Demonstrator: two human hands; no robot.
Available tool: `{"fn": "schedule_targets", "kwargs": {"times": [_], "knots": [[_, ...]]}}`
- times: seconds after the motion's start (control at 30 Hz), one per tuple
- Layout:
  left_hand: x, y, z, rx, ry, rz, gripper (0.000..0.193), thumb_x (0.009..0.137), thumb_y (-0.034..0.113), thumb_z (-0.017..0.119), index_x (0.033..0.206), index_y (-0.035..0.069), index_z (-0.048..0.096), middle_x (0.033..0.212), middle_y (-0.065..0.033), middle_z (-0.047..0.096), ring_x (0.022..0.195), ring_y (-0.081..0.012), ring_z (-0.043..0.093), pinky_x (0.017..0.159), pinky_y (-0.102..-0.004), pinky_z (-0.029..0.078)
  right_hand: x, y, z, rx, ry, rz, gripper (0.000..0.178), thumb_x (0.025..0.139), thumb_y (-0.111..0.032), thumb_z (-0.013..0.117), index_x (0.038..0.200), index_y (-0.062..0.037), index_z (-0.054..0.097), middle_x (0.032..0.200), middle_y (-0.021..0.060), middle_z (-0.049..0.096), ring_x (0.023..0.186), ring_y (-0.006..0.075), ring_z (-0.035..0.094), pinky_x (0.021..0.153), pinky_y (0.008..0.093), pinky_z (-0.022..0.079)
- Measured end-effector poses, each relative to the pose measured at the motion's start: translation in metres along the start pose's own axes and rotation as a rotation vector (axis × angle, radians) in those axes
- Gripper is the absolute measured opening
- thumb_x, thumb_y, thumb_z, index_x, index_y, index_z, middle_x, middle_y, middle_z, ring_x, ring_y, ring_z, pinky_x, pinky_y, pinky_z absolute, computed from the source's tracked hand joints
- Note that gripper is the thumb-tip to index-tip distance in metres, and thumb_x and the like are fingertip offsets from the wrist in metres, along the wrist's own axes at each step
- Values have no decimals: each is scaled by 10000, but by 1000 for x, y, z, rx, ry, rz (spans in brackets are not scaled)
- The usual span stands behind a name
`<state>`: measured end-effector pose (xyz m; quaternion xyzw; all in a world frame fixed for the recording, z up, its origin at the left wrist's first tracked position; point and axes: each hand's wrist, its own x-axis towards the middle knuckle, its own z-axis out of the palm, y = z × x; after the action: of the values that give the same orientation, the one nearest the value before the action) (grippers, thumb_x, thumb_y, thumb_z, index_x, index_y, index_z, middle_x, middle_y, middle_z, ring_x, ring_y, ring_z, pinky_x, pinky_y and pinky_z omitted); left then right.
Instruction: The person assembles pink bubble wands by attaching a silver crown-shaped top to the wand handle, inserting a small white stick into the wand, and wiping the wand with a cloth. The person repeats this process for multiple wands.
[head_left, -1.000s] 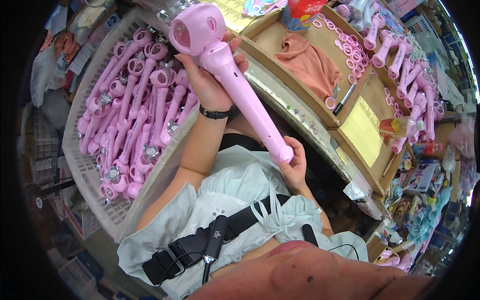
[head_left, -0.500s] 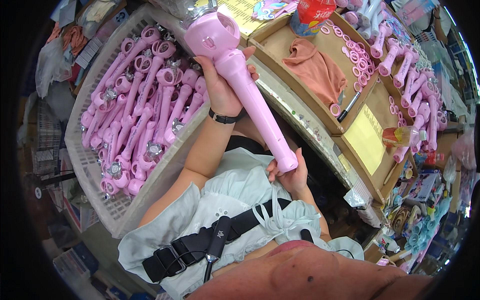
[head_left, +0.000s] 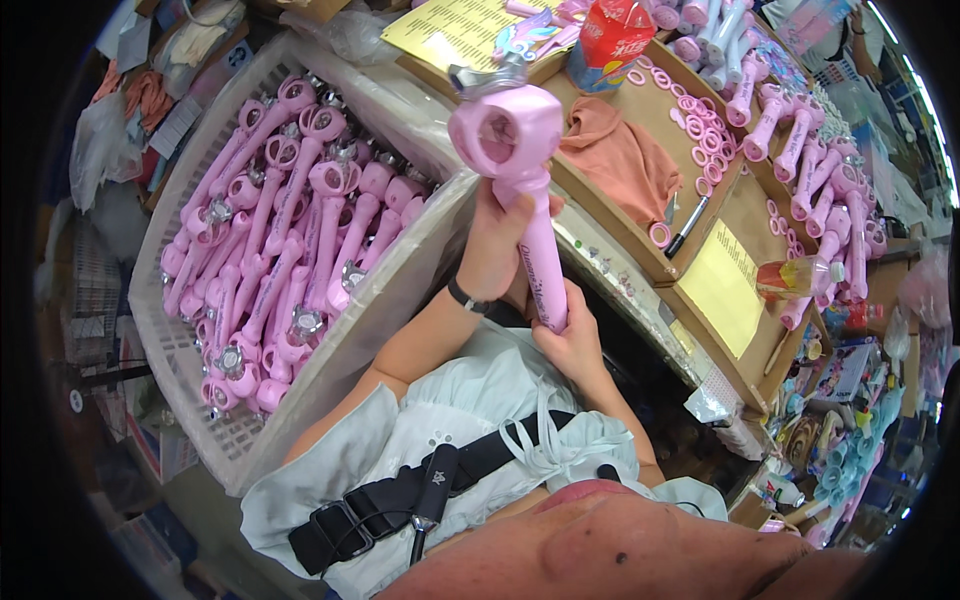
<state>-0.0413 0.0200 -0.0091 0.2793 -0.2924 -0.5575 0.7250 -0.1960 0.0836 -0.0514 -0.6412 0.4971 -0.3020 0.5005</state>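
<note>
Left hand (head_left: 490, 245): grip closed around the handle of a pink wand (head_left: 543, 245), just below its round, open-framed head. Right hand (head_left: 568, 338): grip closed about the wand's near end. The wand is held above the near side of the counter (head_left: 610, 265), tilted, head at the far end, with a silver fitting (head_left: 490, 75) on top. To the left, a pale basket (head_left: 385, 285) contains similar pink wands (head_left: 265, 265). To the right, a cardboard tray (head_left: 645, 115) holds an orange cloth (head_left: 620, 160), pink rings (head_left: 705, 125) and a dark pen (head_left: 688, 227).
</note>
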Motion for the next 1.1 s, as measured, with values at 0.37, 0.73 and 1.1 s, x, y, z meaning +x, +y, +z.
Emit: {"fn": "schedule_targets", "kwargs": {"times": [0.37,0.73,1.1], "knots": [[-21,-18,1,76,-101,-188,546,847,105,626,1271,38,289,1164,-155,545,918,-173,609,800,-298,515,-5,12,-1,383,-139,88,460,702,-86,652,1124,-11,485,822,22,571,714,93,546,662,245,457],[16,-3,-8,-81,-407,-148,865,783,674,495,1326,12,367,1187,-156,554,1008,-270,599,900,-407,476,-13,0,-12,489,-220,115,401,717,-61,659,1078,-25,490,820,8,556,705,84,531,643,242,449],[-9,-7,6,-3,-325,-504,533,864,168,607,1311,12,364,1091,-126,587,917,-177,610,820,-321,507,-6,0,11,565,-43,50,386,708,-25,637,1055,-23,469,831,26,553,698,95,525,629,238,444]]}}
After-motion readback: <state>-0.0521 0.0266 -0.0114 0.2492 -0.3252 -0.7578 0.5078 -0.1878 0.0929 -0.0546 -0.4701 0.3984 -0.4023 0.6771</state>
